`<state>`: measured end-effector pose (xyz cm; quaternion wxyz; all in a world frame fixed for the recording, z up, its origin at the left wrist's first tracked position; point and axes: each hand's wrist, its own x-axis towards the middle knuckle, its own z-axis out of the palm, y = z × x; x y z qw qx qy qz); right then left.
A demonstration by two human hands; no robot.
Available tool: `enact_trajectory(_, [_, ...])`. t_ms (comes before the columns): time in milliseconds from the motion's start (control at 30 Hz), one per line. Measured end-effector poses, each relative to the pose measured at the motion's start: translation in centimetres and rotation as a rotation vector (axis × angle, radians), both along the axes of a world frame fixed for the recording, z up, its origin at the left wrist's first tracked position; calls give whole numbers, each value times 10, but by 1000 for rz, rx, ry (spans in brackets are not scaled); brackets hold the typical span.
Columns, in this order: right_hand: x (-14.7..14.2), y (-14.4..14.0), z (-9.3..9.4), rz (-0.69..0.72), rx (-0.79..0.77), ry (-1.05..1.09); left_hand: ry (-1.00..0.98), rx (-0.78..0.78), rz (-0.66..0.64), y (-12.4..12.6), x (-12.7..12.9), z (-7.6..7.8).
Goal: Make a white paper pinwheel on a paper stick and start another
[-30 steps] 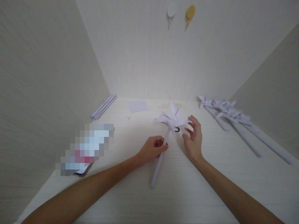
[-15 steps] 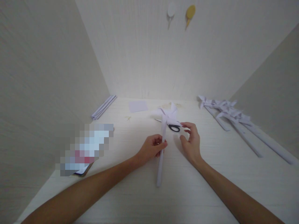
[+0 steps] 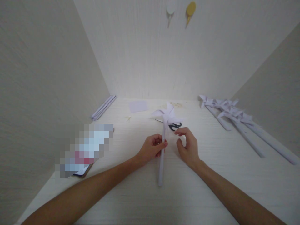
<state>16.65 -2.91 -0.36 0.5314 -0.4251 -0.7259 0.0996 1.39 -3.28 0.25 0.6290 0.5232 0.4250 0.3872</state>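
Observation:
My left hand [image 3: 153, 146] pinches the rolled-paper stick of a white paper pinwheel [image 3: 167, 118] between thumb and fingers. The stick's lower end points toward me, and the folded blades are at the far end. Just to the right of the stick, my right hand [image 3: 188, 146] is held with fingers curved and apart, with nothing in it. Its fingertips are close to the black handles of the scissors [image 3: 175, 126], which lie on the table partly hidden behind the pinwheel. I cannot tell whether they touch the handles.
Several finished paper pinwheels [image 3: 236, 115] lie at the right. A bundle of paper sticks [image 3: 104, 107] rests at the back left, near a flat paper piece [image 3: 138, 106]. A phone [image 3: 85, 170] with a blurred screen lies at left. Two hooks [image 3: 191, 9] are on the back wall.
The pinwheel's blades have turned on the stick. My right hand has drawn slightly left, away from the blade tip. My left hand keeps its grip in the same place.

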Motion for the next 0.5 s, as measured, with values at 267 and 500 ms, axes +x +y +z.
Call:
enact_trajectory(267, [14,20,-5,-80,-183,391,24,-6,-44,0,0,1])
enact_trajectory(500, [13,19,-5,27,-207,318,31,7,-32,0,-1,0])
